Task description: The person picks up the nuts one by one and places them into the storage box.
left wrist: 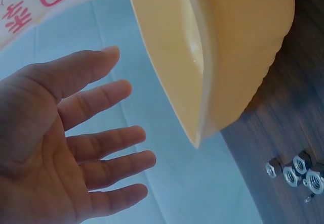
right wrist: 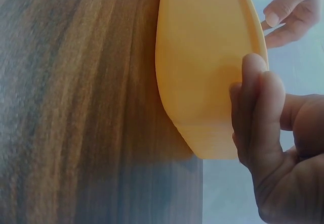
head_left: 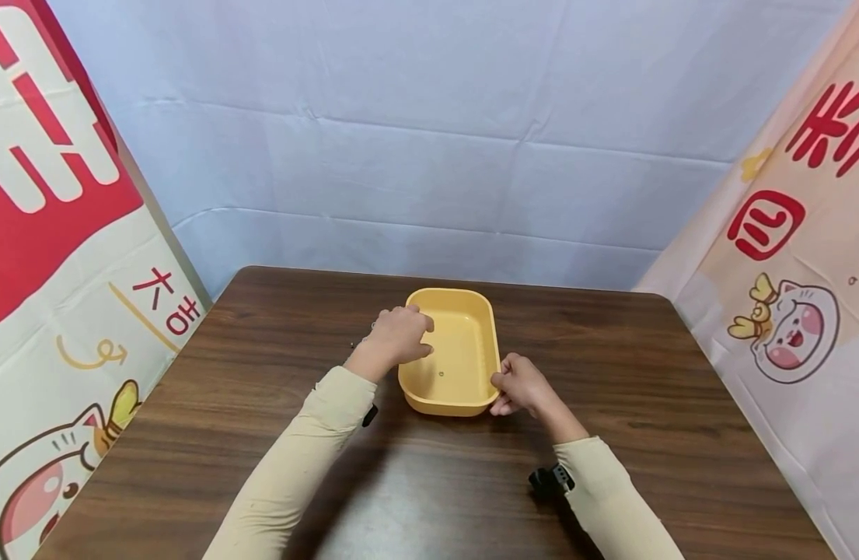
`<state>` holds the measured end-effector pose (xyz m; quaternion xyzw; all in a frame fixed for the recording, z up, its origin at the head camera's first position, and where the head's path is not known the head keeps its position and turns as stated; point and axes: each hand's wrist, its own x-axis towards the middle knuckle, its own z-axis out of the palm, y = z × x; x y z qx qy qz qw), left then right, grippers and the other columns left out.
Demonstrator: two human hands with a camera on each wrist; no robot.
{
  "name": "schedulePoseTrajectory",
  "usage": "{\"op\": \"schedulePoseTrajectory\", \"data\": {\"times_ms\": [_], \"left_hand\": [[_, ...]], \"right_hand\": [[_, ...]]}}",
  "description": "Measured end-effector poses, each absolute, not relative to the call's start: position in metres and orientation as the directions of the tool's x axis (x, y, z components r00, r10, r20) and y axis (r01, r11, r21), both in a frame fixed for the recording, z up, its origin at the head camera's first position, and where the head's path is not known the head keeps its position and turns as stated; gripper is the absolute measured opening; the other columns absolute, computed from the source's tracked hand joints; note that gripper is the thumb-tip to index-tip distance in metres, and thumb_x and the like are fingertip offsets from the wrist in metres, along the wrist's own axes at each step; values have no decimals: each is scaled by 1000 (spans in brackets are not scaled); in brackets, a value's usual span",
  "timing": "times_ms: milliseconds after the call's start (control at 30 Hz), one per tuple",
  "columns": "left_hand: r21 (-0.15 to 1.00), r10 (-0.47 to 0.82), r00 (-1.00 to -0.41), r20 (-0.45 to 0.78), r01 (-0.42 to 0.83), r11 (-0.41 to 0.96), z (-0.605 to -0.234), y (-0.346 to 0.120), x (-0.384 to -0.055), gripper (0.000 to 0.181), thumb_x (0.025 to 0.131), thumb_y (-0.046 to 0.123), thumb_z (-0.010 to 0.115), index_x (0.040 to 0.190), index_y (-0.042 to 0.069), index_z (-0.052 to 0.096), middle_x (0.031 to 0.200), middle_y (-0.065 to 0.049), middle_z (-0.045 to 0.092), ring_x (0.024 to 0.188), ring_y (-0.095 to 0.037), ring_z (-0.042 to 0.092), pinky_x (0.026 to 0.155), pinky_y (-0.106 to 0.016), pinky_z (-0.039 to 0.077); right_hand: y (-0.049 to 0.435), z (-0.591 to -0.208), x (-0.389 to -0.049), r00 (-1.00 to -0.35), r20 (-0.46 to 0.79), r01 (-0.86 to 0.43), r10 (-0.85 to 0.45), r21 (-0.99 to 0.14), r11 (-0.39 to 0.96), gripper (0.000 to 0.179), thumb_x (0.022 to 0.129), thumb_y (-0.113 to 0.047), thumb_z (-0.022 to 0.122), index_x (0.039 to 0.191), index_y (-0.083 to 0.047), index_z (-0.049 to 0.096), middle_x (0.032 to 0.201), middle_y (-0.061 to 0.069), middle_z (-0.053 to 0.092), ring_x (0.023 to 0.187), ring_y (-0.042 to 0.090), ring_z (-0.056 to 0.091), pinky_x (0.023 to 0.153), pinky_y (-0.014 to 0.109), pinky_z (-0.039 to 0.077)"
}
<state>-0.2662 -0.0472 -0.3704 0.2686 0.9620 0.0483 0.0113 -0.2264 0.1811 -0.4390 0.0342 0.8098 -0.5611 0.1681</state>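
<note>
A yellow plastic basin [head_left: 457, 346] stands on the table, with one tiny item [head_left: 441, 374] lying on its floor. My right hand [head_left: 520, 385] pinches the basin's near right rim, thumb on the inner side and fingers outside, as the right wrist view also shows. Over the basin's left side hovers my left hand [head_left: 399, 336]; in the left wrist view its fingers are spread and hold nothing. Several metal hex nuts [left wrist: 302, 162] lie on the table left of the basin. In the head view my left hand and forearm mostly hide them.
The dark wood table [head_left: 611, 404] ends at a far edge before a pale cloth backdrop [head_left: 415, 155]. Printed cloths hang at both sides. A black wrist camera [head_left: 551, 481] sits on my right wrist, close to the tabletop.
</note>
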Motion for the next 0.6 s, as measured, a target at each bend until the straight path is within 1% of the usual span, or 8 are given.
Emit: {"op": "schedulePoseTrajectory", "data": {"times_ms": [233, 367, 433, 500, 600], "left_hand": [[144, 498, -867, 13, 494, 857, -374, -62, -267, 37, 84, 30, 70, 117, 13, 65, 107, -5, 60, 96, -23, 55, 72, -43, 45], [147, 486, -874, 26, 484, 863, -375, -69, -268, 36, 84, 29, 70, 117, 13, 66, 107, -5, 61, 95, -23, 55, 72, -43, 45], [143, 480, -877, 27, 479, 866, -376, -72, -268, 35, 84, 29, 70, 115, 14, 66, 102, -3, 61, 92, -22, 55, 70, -42, 45], [140, 478, -878, 28, 477, 868, -378, -75, -268, 32, 85, 29, 69, 113, 15, 67, 94, -1, 60, 88, -19, 53, 66, -39, 45], [151, 480, -877, 31, 479, 865, -382, -80, -269, 24, 85, 25, 69, 106, 14, 69, 81, 2, 56, 80, -17, 49, 61, -36, 42]], "right_hand": [[181, -438, -226, -940, -313, 245, -137, -897, 368, 6, 86, 6, 41, 86, 3, 36, 63, 19, 52, 43, 21, 60, 40, 28, 50], [181, -438, -226, -940, -313, 245, -138, -896, 370, 6, 86, 5, 41, 86, 3, 36, 62, 17, 51, 43, 21, 60, 40, 28, 50], [181, -438, -227, -939, -315, 246, -138, -895, 371, 6, 87, 5, 41, 86, 2, 36, 62, 16, 50, 43, 21, 60, 40, 28, 50], [181, -438, -227, -939, -317, 248, -134, -894, 372, 6, 87, 5, 41, 86, 2, 36, 62, 16, 50, 43, 21, 60, 40, 28, 50], [181, -439, -227, -939, -320, 254, -128, -893, 373, 6, 87, 5, 41, 86, 2, 36, 63, 17, 50, 43, 21, 60, 40, 28, 49]]}}
